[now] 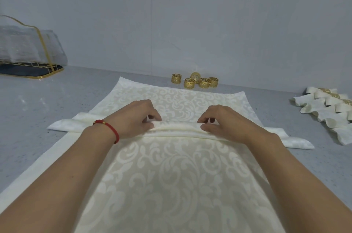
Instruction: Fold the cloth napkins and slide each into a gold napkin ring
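Surface: grey speckled stone countertop, running back to a pale wall.
Centre: large cream damask cloth napkin spread flat on the counter, a rolled fold across its middle (the roll's ends stick out past both side edges).
Back: five gold openwork metal napkin rings clustered near the wall, just beyond the napkin's far edge.
Right: row of cream folded napkins already in gold rings, lying side by side, apart from the spread one.
Left: gold wire rack on a dark tray, under a clear cover.
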The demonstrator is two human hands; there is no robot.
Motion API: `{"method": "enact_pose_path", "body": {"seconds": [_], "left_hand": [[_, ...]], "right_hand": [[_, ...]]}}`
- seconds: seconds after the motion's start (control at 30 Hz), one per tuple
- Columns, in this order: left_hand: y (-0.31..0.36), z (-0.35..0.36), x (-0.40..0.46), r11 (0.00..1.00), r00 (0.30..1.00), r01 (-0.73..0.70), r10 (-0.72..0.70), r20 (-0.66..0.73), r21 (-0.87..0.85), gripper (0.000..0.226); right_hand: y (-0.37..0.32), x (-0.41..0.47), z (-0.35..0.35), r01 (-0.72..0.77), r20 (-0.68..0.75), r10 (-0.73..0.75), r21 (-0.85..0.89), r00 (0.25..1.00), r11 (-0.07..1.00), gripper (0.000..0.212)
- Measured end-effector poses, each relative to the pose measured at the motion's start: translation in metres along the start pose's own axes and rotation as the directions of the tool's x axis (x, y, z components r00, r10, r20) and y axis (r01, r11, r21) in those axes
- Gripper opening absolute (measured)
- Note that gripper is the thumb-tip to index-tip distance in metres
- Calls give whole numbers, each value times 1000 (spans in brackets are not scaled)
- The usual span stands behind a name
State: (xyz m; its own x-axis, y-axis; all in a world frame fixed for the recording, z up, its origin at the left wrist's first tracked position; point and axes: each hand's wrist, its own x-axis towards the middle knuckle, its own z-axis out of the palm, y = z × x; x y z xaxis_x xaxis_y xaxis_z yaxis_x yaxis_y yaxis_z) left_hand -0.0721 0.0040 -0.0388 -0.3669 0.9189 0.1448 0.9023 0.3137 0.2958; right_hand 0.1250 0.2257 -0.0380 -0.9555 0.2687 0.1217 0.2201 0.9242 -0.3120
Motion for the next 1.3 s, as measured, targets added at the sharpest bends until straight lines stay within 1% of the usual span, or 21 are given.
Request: {"method": "enact_pose_path", "body": {"seconds": [0.13,0.23,0.33,0.4,0.43,0.5,0.53,0.6,0.67,0.7,0.77,0.8,0.83,0.87,0.9,0.97,1.03,1.13,1.2,1.3], "left_hand": [[7,-4,-2,999,1000,-27,27,0,36,19],[12,-7,-2,996,998,-61,60,17,63,26],[17,-11,-7,992,988,-74,58,146,107,35],[20,-14,-9,989,974,-60,28,227,137,38],[21,-16,-11,989,972,-52,19,235,135,33],[23,-19,-11,997,981,-29,14,194,76,17],[24,-19,-10,999,987,-19,12,161,39,13],[25,-14,-8,1000,996,-9,9,88,1,12],[25,-8,-7,1000,999,-3,3,36,-2,13],[26,-6,-7,1000,1000,0,0,29,0,13],[26,-5,-6,1000,999,2,-2,49,1,10],[26,-5,-5,1000,998,8,-8,64,-5,10],[25,-5,-4,1000,997,22,-21,76,-17,11],[25,-5,-2,999,995,41,-38,88,-36,14],[25,-4,-1,996,993,65,-60,104,-53,16],[25,-2,0,993,986,102,-93,140,-53,18],[26,-5,1,991,978,132,-128,167,-16,17],[28,-11,2,982,965,185,-190,181,43,16],[28,-15,3,974,956,207,-221,193,91,17],[33,-18,4,962,929,233,-264,259,143,22]], "right_hand": [[-8,-2,-4,-34,0,34,40,999,999,3],[-17,-3,-10,-14,36,15,-30,999,999,13],[-25,-4,-15,6,145,12,-124,989,992,21],[-27,-5,-17,-13,213,39,-121,976,993,20],[-28,-7,-18,-23,241,48,-107,969,994,18],[-30,-10,-20,-31,252,50,-76,967,997,10],[-30,-11,-22,-34,238,47,-60,970,998,6],[-30,-11,-26,-36,207,43,-38,977,999,18],[-33,-10,-25,-53,176,61,-49,982,997,30],[-35,-8,-22,-55,121,66,-94,990,994,37],[-44,-2,-10,-73,-103,50,-229,993,971,46],[-50,1,-2,-85,-228,28,-246,973,966,44],[-55,4,7,-85,-308,16,-212,951,974,42],[-57,8,17,-90,-317,34,-164,948,982,42],[-57,12,28,-109,-254,70,-143,965,984,50],[-50,18,51,-159,-56,150,-200,987,967,67],[-43,21,62,-167,44,180,-212,983,963,74],[-38,23,64,-161,55,174,-192,983,968,78],[-39,23,60,-182,64,195,-165,979,969,83],[-45,19,56,-229,103,237,-87,966,970,92]]}}
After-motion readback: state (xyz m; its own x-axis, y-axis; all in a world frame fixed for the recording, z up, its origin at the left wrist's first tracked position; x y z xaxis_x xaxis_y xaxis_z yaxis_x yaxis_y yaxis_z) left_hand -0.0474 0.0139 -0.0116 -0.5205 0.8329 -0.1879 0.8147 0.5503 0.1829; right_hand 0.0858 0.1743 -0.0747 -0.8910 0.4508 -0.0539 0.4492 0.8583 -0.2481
